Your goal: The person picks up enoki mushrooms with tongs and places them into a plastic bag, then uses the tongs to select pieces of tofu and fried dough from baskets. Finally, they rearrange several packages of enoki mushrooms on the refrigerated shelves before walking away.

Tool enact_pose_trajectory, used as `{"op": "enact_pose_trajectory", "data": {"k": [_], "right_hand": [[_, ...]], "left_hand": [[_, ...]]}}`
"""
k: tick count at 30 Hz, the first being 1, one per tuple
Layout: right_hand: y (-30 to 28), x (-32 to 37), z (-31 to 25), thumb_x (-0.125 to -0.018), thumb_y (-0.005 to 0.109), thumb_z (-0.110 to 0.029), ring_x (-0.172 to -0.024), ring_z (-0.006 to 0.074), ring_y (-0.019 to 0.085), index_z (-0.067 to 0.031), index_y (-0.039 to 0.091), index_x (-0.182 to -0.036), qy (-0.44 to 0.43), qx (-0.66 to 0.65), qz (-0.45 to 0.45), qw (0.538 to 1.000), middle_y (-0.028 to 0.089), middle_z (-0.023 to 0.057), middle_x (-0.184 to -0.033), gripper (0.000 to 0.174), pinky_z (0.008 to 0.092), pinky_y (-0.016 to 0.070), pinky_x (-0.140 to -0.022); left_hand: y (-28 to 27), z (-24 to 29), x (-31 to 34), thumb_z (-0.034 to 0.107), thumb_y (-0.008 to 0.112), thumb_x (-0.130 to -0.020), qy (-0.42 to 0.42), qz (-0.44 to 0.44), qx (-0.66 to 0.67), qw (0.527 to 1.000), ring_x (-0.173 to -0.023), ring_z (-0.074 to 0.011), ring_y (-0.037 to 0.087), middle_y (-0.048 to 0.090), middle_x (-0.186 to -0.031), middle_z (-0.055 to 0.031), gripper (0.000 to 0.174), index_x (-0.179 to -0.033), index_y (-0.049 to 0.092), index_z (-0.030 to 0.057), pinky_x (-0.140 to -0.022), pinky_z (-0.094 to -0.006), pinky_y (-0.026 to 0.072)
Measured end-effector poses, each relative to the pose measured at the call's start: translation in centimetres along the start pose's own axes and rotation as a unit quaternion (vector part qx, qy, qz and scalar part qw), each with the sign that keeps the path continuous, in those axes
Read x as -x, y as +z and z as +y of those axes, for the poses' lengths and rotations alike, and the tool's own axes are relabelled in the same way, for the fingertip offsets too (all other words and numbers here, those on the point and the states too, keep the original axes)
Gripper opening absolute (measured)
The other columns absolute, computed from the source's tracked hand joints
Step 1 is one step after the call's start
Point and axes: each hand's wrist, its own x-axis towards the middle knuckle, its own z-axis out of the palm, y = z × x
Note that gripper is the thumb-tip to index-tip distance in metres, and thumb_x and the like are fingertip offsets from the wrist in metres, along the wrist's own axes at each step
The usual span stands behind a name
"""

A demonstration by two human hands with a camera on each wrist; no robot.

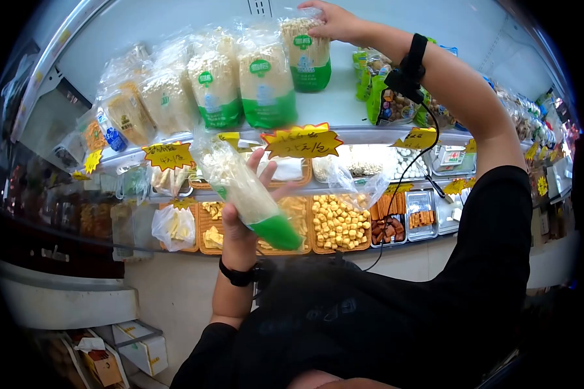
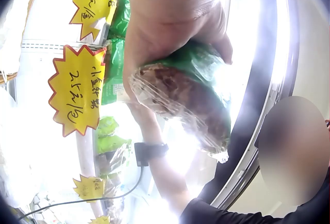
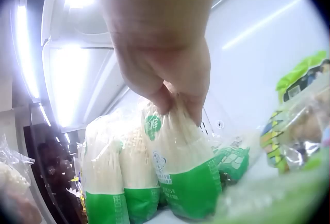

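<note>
My left hand (image 1: 237, 228) holds a clear bag of enoki mushrooms (image 1: 245, 188), tilted in front of the shelf with its green end low and to the right. The left wrist view shows the browned end of this mushroom bag (image 2: 180, 100) past the palm. At the upper shelf, my right hand (image 1: 337, 23) pinches the gathered top of another enoki bag (image 1: 309, 61), which stands upright. In the right wrist view, the thumb and fingers of that hand (image 3: 162, 54) close on the plastic above the green-bottomed bag (image 3: 188, 183).
Several more enoki bags (image 1: 266, 81) stand left of the right hand. Green-printed bags of round brown produce (image 1: 389, 97) lie to its right. Yellow price tags (image 1: 303, 141) line the shelf edge. Below are trays, one with yellow cubes (image 1: 340, 222). A black cable (image 1: 428, 155) hangs from the right wrist.
</note>
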Motion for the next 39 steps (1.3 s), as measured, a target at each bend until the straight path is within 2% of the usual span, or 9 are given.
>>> {"op": "enact_pose_trajectory", "data": {"k": [4, 7, 10, 13, 16, 22, 29, 33, 39], "right_hand": [[-1.2, 1.6, -2.9, -0.088, 0.072, -0.019, -0.115, 0.0294, 0.060, -0.0131, 0.037, -0.150, 0.075, 0.148, 0.043, 0.985, 0.056, 0.0194, -0.136, 0.072, 0.0420, 0.0543, -0.093], [-3.8, 0.4, 0.1, -0.084, 0.078, -0.020, -0.095, 0.0253, 0.065, -0.0051, 0.032, -0.151, -0.120, 0.244, 0.080, 0.959, 0.067, 0.0163, -0.112, 0.082, 0.0378, 0.0552, -0.073], [-4.4, 2.1, -1.9, -0.072, 0.086, -0.029, -0.096, 0.0327, 0.068, -0.0033, 0.046, -0.141, -0.107, 0.156, 0.073, 0.979, 0.069, 0.0200, -0.110, 0.083, 0.0435, 0.0548, -0.077], [-4.1, 0.7, 0.3, -0.084, 0.076, -0.032, -0.123, 0.0347, 0.056, -0.0133, 0.032, -0.153, -0.096, 0.344, 0.028, 0.934, 0.048, 0.0202, -0.145, 0.083, 0.0497, 0.0554, -0.093], [-2.4, 4.1, -2.1, -0.081, 0.077, -0.039, -0.128, 0.0378, 0.053, -0.0142, 0.029, -0.154, 0.150, 0.250, -0.035, 0.956, 0.043, 0.0202, -0.149, 0.090, 0.0545, 0.0561, -0.092], [0.0, 2.3, -1.3, -0.072, 0.086, -0.023, -0.124, 0.0362, 0.055, -0.0146, 0.013, -0.158, 0.150, 0.336, -0.215, 0.905, 0.047, 0.0202, -0.145, 0.113, 0.0496, 0.0599, -0.083], [-1.9, -3.3, 1.8, -0.058, 0.096, -0.034, -0.130, 0.0405, 0.050, -0.0051, 0.020, -0.156, 0.068, 0.405, -0.216, 0.886, 0.051, 0.0265, -0.141, 0.128, 0.0451, 0.0412, -0.109], [1.2, -3.9, 1.4, -0.054, 0.098, -0.038, -0.130, 0.0404, 0.050, -0.0043, 0.032, -0.151, 0.134, 0.396, -0.299, 0.858, 0.054, 0.0233, -0.139, 0.122, 0.0443, 0.0420, -0.107], [0.8, -1.8, -3.7, -0.054, 0.096, -0.038, -0.099, 0.0327, 0.069, 0.0063, 0.065, -0.112, 0.014, 0.460, -0.161, 0.873, 0.072, 0.0198, -0.105, 0.079, 0.0378, 0.0537, -0.087]], "left_hand": [[-1.8, 0.4, 1.4, 0.054, 0.082, -0.075, -0.010, 0.029, 0.002, 1.000, -0.131, -0.0296, 0.045, 0.041, -0.145, -0.0092, 0.088, -0.144, 0.043, 0.0175, -0.106, -0.0628, 0.0435], [-1.0, 0.5, 0.9, 0.054, 0.083, -0.075, -0.006, 0.019, -0.003, 1.000, -0.113, -0.0236, 0.049, 0.047, -0.125, -0.0057, 0.085, -0.140, 0.044, 0.0151, -0.097, -0.0524, 0.0509], [0.8, 1.4, -0.1, 0.054, 0.084, -0.073, -0.028, 0.026, -0.061, 0.997, -0.100, -0.0185, 0.046, 0.046, -0.111, -0.0031, 0.083, -0.133, 0.045, 0.0127, -0.086, -0.0422, 0.0520], [1.9, 1.1, -1.5, 0.054, 0.085, -0.071, -0.041, 0.032, -0.072, 0.996, -0.093, -0.0152, 0.044, 0.045, -0.106, -0.0012, 0.081, -0.127, 0.046, 0.0102, -0.078, -0.0349, 0.0482], [2.9, 0.7, -2.8, 0.052, 0.084, -0.073, -0.066, 0.001, -0.036, 0.997, -0.092, -0.0150, 0.045, 0.045, -0.104, 0.0000, 0.078, -0.128, 0.046, 0.0113, -0.078, -0.0345, 0.0484], [2.7, -0.2, -2.9, 0.051, 0.084, -0.074, -0.066, 0.010, -0.025, 0.997, -0.092, -0.0149, 0.045, 0.046, -0.105, 0.0000, 0.078, -0.129, 0.046, 0.0102, -0.077, -0.0340, 0.0469], [1.3, 0.6, -0.9, 0.054, 0.084, -0.073, -0.057, 0.042, -0.047, 0.996, -0.090, -0.0149, 0.043, 0.046, -0.104, -0.0004, 0.081, -0.129, 0.047, 0.0093, -0.074, -0.0330, 0.0455], [-0.1, 2.0, 0.5, 0.055, 0.084, -0.071, -0.049, 0.075, -0.087, 0.992, -0.097, -0.0171, 0.046, 0.048, -0.109, -0.0026, 0.088, -0.135, 0.044, 0.0091, -0.078, -0.0362, 0.0520], [-1.0, 2.9, 1.1, 0.056, 0.084, -0.071, -0.046, 0.083, -0.088, 0.992, -0.103, -0.0199, 0.048, 0.048, -0.117, -0.0059, 0.094, -0.138, 0.042, 0.0059, -0.084, -0.0416, 0.0589]]}}
